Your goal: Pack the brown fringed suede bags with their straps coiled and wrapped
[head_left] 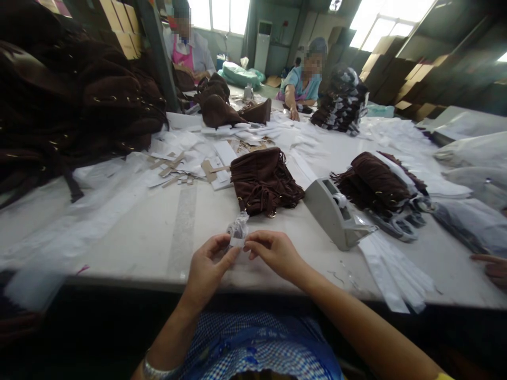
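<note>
White worktable (pixel 130 232): just in front of a brown fringed bag (pixel 263 182), the left hand (pixel 209 261) holds a plastic-wrapped bundle (pixel 238 232) between thumb and fingers; the right hand (pixel 275 253), angled inward, pinches the bundle's edge.

Left of the left hand (pixel 209 266), the table (pixel 144 248) lies open as far as the plastic (pixel 105 214). Ahead, the bag (pixel 261 182) blocks the way, the dispenser (pixel 328 211) close at its right — bare tabletop separates dispenser and right hand (pixel 279 255). Scraps (pixel 173 164) clutter the area left of the bag.
</note>
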A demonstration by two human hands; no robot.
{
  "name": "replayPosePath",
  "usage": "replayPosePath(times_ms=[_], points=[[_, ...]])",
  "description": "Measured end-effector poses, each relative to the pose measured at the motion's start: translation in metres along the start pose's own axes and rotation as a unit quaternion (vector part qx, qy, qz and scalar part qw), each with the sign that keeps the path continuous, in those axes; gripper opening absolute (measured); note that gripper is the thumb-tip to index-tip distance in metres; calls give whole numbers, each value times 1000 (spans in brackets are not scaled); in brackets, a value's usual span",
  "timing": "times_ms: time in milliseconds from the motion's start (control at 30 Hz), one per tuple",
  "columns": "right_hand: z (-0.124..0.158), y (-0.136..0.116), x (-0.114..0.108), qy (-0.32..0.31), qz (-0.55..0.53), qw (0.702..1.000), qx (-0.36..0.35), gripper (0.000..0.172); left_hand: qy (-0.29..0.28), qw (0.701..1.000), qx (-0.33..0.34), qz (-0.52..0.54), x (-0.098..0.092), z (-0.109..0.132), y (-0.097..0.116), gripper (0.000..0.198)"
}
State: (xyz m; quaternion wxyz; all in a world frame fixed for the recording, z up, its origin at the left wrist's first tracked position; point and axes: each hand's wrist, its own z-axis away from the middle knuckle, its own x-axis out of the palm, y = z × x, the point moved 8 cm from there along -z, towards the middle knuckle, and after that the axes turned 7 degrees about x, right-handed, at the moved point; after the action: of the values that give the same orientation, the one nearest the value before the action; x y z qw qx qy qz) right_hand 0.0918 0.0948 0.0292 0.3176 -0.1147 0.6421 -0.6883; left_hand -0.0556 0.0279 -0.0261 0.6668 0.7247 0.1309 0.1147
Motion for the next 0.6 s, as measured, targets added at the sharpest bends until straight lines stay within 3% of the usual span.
replayPosePath(times_ms=[133,400,600], points=[[1,1,6,-17,-13,1000,-9,16,-24,1000,-5,12,4,0,-1,40],[-6,14,16,24,-68,997,4,12,-23,999,-15,36,1,-1,1,39],[-5,2,11,44,-4,998,-49,12,-24,999,-16,46,3,-1,7,37]])
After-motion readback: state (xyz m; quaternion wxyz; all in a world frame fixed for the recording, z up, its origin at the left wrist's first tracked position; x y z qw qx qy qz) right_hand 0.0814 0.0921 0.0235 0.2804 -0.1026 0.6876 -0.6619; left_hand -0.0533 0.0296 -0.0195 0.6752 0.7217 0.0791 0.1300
